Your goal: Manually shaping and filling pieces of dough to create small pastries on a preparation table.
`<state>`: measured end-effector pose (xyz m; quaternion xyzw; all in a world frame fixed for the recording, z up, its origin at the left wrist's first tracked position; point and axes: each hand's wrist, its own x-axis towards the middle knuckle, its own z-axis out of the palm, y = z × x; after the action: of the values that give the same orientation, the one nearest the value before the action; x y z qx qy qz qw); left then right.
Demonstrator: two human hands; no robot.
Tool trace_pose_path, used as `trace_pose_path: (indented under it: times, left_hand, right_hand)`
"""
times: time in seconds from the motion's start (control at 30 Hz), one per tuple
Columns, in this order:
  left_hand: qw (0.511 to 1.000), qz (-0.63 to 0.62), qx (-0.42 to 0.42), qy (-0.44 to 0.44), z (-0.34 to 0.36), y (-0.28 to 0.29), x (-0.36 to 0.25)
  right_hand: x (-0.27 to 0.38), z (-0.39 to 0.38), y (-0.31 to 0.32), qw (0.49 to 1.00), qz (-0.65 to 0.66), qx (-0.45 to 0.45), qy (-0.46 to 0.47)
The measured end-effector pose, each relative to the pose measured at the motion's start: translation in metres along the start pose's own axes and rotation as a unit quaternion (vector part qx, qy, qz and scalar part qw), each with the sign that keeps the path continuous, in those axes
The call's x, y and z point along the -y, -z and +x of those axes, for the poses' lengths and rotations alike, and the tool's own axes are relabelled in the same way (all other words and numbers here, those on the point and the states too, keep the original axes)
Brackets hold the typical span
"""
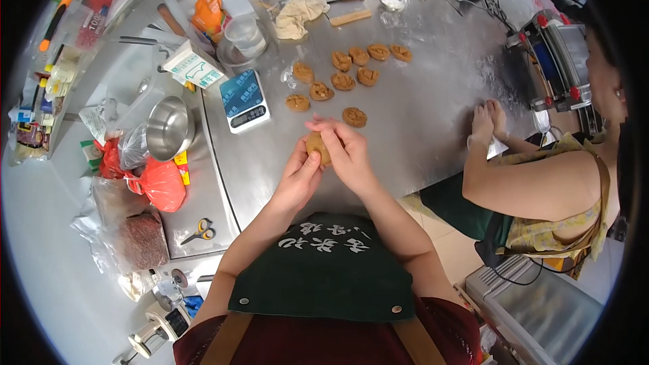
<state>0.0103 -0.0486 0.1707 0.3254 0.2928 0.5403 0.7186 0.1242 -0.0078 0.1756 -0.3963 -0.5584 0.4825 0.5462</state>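
Note:
A ball of tan dough (pixel 316 149) is cupped between my left hand (pixel 302 169) and my right hand (pixel 343 157), both closed around it over the steel table (pixel 405 135). Just beyond my fingers lies a flattened brown dough piece (pixel 354 117). Several lumpy brown dough pieces (pixel 342 81) are spread farther back on the steel. A digital scale (pixel 245 100) with a blue platform stands to the left of them.
Left are a steel bowl (pixel 170 128), red plastic bags (pixel 161 184) and scissors (pixel 203 233). Tools and a cloth (pixel 301 15) line the back. At right, a co-worker (pixel 534 189) has both hands (pixel 488 122) at the table, near a metal roller machine (pixel 553 61).

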Motion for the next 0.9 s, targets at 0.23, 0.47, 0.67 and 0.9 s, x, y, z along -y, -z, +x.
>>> trace_pose_path:
  times: [0.23, 0.47, 0.67, 0.9]
  left_hand:
    - [0.991, -0.039, 0.12, 0.033, -0.002, -0.005, -0.032]
    - [0.994, 0.107, -0.035, -0.002, -0.007, -0.01, -0.019]
    - [0.992, -0.053, 0.085, 0.082, -0.014, -0.017, -0.045]
    - [0.993, 0.109, -0.039, -0.019, -0.016, -0.016, -0.033]
  right_hand:
    - [0.044, 0.018, 0.016, 0.978, 0.066, 0.196, -0.04]
    - [0.036, 0.008, 0.001, 0.989, 0.059, 0.136, -0.005]
    - [0.055, 0.019, 0.015, 0.95, -0.112, 0.266, 0.118]
    - [0.042, 0.008, -0.01, 0.986, 0.083, 0.135, 0.055]
